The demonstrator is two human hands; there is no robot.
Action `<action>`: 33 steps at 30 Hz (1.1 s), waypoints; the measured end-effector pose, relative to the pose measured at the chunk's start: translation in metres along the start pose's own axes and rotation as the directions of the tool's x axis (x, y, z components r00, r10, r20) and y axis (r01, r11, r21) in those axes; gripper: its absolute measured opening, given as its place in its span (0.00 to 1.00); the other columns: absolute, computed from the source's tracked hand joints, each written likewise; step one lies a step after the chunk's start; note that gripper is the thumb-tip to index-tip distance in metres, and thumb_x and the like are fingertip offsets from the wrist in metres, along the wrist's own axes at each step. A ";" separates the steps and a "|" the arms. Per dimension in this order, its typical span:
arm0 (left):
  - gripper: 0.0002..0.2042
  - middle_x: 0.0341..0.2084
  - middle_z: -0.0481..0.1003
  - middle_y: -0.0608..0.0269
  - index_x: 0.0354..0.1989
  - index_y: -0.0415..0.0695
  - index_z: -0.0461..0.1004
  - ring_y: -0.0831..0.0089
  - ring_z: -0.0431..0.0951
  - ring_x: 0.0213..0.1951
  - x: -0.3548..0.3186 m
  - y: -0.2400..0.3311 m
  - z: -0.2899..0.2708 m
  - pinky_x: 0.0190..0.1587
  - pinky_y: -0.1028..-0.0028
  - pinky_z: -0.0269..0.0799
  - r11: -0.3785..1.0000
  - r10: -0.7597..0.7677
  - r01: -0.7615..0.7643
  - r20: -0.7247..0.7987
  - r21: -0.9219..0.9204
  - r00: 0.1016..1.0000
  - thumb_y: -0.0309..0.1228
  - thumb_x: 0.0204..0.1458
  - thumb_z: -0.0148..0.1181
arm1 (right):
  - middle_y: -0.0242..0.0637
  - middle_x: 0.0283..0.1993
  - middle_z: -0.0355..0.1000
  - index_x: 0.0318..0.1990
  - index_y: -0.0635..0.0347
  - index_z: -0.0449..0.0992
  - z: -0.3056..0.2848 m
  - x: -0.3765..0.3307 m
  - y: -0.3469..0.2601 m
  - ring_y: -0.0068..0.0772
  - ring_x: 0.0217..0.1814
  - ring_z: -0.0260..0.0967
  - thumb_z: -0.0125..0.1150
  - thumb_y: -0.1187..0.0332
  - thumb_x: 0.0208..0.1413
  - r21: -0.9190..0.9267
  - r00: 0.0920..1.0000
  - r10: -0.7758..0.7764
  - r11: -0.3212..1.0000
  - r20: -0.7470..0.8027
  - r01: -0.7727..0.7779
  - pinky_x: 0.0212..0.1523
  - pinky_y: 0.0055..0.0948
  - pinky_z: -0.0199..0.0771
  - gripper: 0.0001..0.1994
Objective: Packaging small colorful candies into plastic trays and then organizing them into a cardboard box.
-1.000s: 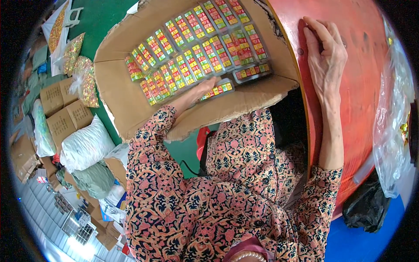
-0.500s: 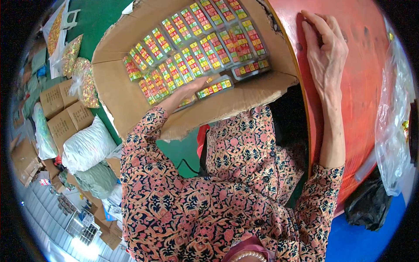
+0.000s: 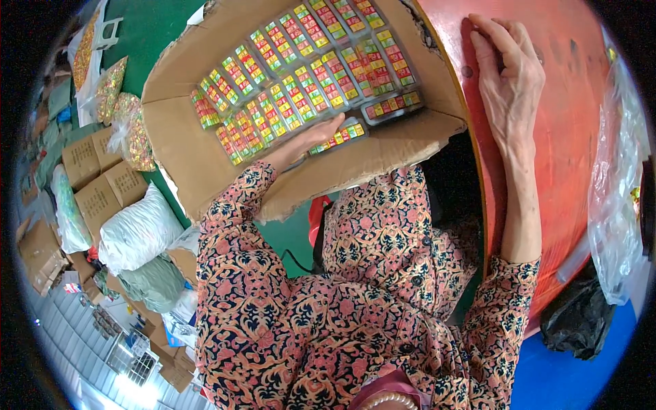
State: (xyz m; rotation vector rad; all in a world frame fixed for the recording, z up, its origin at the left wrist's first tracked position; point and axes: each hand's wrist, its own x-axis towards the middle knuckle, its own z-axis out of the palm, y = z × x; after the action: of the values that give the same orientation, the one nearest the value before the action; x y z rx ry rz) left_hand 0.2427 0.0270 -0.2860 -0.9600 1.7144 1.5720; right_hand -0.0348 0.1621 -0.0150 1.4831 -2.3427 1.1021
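A worn cardboard box [image 3: 184,137] stands to the left of the table, lined with rows of clear packs [image 3: 301,96] full of small red, yellow and green wrapped pieces. Inside it, my left hand [image 3: 311,140] reaches along the near side with fingers stretched out over the packs. It is beside a clear pack [image 3: 339,138] that lies near the box's front wall; part of that pack is hidden by the hand. My right hand [image 3: 511,85] rests on the red tabletop [image 3: 560,150], loosely bent, fingers apart, holding nothing.
Clear plastic sheeting [image 3: 611,191] hangs over the table's right side, above a black plastic bag [image 3: 579,318]. To the left are bags of colourful pieces [image 3: 133,130], stacked cartons [image 3: 102,181] and a stuffed white sack [image 3: 140,229].
My left hand has slid a little rightward along the near row of packs, covering part of the near pack. My right hand stays almost in place.
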 end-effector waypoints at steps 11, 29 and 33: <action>0.34 0.64 0.45 0.54 0.62 0.39 0.48 0.65 0.42 0.65 -0.017 0.033 -0.001 0.65 0.74 0.37 0.992 -0.027 0.033 0.048 -0.120 0.998 0.55 0.56 0.31 | 0.39 0.34 0.70 0.39 0.61 0.75 -0.001 0.001 0.001 0.34 0.35 0.70 0.56 0.76 0.49 0.020 1.000 0.000 1.000 -0.016 0.000 0.36 0.25 0.68 0.09; 0.29 0.59 0.56 0.58 0.58 0.41 0.59 0.68 0.53 0.61 -0.047 0.049 -0.001 0.62 0.71 0.44 0.991 0.004 -0.012 -0.052 -0.137 0.999 0.52 0.58 0.31 | 0.39 0.34 0.69 0.39 0.62 0.74 0.000 0.001 -0.001 0.34 0.34 0.69 0.56 0.76 0.49 0.039 1.000 0.003 0.999 -0.025 -0.002 0.36 0.24 0.68 0.09; 0.31 0.62 0.52 0.57 0.61 0.43 0.53 0.68 0.49 0.63 -0.050 0.050 -0.006 0.63 0.73 0.41 0.990 -0.122 0.119 -0.032 -0.076 0.992 0.54 0.58 0.32 | 0.40 0.34 0.69 0.38 0.62 0.74 0.001 0.000 0.000 0.35 0.34 0.69 0.56 0.76 0.49 0.032 0.999 -0.011 0.999 -0.035 0.012 0.36 0.25 0.68 0.08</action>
State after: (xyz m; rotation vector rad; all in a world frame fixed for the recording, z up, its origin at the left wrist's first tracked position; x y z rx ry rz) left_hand 0.2282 0.0276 -0.2161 -1.1150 1.6007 1.5570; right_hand -0.0345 0.1616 -0.0155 1.4744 -2.3014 1.1587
